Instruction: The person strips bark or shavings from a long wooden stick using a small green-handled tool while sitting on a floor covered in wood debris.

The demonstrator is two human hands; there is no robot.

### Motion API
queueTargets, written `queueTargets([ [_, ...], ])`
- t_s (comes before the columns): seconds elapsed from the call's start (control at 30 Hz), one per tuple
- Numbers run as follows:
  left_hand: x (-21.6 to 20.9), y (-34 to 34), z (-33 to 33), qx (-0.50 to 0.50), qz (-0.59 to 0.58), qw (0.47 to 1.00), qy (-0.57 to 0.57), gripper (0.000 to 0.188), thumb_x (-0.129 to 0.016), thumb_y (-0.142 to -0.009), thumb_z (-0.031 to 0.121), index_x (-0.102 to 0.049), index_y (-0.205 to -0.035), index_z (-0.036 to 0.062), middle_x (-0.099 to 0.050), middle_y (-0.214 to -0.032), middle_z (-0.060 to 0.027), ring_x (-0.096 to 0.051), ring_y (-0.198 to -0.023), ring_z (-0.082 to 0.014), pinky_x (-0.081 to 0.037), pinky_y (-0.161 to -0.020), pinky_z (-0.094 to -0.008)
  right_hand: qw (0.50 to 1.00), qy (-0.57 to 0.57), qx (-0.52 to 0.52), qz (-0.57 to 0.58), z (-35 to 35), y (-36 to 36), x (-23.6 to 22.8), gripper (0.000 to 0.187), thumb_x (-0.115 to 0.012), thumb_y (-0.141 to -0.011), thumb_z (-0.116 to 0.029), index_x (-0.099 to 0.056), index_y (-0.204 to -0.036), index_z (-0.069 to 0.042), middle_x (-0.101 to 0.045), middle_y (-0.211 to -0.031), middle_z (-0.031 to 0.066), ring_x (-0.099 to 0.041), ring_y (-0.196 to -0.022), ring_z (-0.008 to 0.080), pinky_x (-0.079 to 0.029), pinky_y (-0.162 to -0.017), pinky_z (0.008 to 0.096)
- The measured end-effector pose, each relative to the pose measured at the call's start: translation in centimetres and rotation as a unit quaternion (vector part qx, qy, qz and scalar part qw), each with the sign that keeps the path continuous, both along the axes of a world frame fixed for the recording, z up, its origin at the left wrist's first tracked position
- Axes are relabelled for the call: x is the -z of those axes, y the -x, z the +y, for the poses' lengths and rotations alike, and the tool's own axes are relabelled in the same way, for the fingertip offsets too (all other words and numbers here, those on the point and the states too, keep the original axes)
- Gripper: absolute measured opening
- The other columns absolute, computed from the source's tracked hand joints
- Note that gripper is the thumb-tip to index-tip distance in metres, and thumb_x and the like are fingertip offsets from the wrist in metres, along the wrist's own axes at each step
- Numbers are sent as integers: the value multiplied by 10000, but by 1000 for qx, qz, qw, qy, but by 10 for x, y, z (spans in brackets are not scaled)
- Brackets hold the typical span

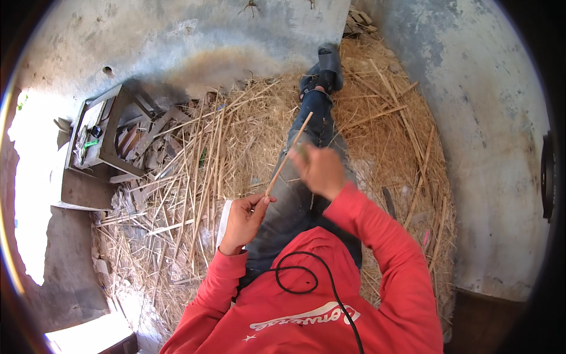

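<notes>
My left hand (243, 219) is closed, pinching the lower end of a thin, pale wooden stick (286, 159) between thumb and fingers. The stick slants up and away to the right above my outstretched legs in dark trousers (274, 227). Close to the stick's upper half, my right hand (321, 171) is curled and smeared by motion. A bit of green shows at its fingers, too blurred to name. Whether this hand touches the stick, I cannot tell. Something flat and white (224, 221) shows beside my left wrist.
Straw and shavings (253, 141) cover the floor, with several long split sticks (206, 159) piled at left. A worn wooden table (97, 133) stands by the left wall, a green object (91, 143) on it. Walls rise ahead and right. A black cord (333, 289) loops over my red top.
</notes>
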State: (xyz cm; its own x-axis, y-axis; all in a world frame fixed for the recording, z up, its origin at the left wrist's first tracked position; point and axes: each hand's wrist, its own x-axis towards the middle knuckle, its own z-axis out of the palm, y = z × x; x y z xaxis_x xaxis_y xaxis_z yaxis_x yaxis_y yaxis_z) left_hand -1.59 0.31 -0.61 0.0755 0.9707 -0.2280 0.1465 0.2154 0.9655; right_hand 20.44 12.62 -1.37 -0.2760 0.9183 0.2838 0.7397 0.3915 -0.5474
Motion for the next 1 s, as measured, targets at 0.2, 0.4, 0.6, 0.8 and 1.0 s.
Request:
queueTargets([
  [0.2, 2, 1, 2, -2, -23, 1000, 15, 259, -618, -1099, 199, -775, -1110, -7, -463, -642, 88, -375, -582, -7, -282, -515, -240, 996, 17, -75, -41, -24, 9, 2, 649, -418, -1071, -640, -748, -1035, -83, -683, -701, 271, -702, -671, 481, -568, -625, 580],
  [0.4, 2, -1, -3, -1, -8, 1000, 27, 265, -618, -1100, 200, -773, -1117, -15, -462, -645, 92, -372, -581, -5, -278, -515, -236, 998, 55, -24, 15, 7, -9, -12, 601, -471, -1061, -616, -743, -1012, -82, -668, -645, 252, -704, -665, 484, -571, -638, 585],
  [0.6, 3, 2, -6, 7, -16, 1000, 22, 280, -609, -1108, 221, -767, -1110, -9, -451, -629, 98, -363, -552, -3, -263, -500, -234, 999, 22, 10, 23, 19, -18, -2, 605, -467, -1070, -603, -741, -1005, -67, -684, -671, 251, -716, -683, 468, -573, -627, 566],
  [0.8, 0, 2, -7, -2, -44, 999, 19, 301, -598, -1114, 250, -747, -1095, -11, -424, -593, 108, -349, -496, -1, -231, -464, -235, 996, -7, -75, -42, -22, 6, -13, 572, -491, -1061, -579, -744, -1026, -67, -733, -811, 242, -723, -708, 456, -574, -644, 569],
  [1.0, -4, 14, -14, 30, -39, 998, 43, 278, -609, -1113, 224, -761, -1119, -9, -458, -641, 98, -364, -558, 0, -255, -499, -235, 976, 1, 159, 148, 63, -58, -20, 554, -484, -1115, -457, -668, -851, -7, -679, -791, 217, -663, -734, 386, -495, -675, 488],
])
